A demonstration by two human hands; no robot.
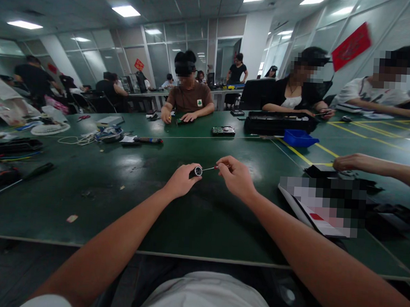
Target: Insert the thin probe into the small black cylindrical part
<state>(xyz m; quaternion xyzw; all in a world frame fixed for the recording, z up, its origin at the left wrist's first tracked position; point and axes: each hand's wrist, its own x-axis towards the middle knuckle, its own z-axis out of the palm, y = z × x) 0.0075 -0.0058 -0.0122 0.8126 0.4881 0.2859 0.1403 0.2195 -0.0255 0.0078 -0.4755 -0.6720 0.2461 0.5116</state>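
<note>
My left hand (182, 180) is closed around a small black cylindrical part (195, 172) with a pale ring at its round end. What the part belongs to cannot be made out. Pinched in my right hand (237, 175) is a thin screwdriver (210, 168) with a reddish handle, mostly hidden by the fingers. Its metal shaft points left at the ringed end of the part; whether the tip touches is too small to tell. Both hands are held above the green table (201, 226).
Beyond my hands lies a circuit-board device (223, 131). A blue bin (300, 138) stands by a long black housing (278, 124). Cables (104, 134) and a dark tool (147, 140) lie left. A co-worker's arm (372, 164) reaches in from the right, over black parts.
</note>
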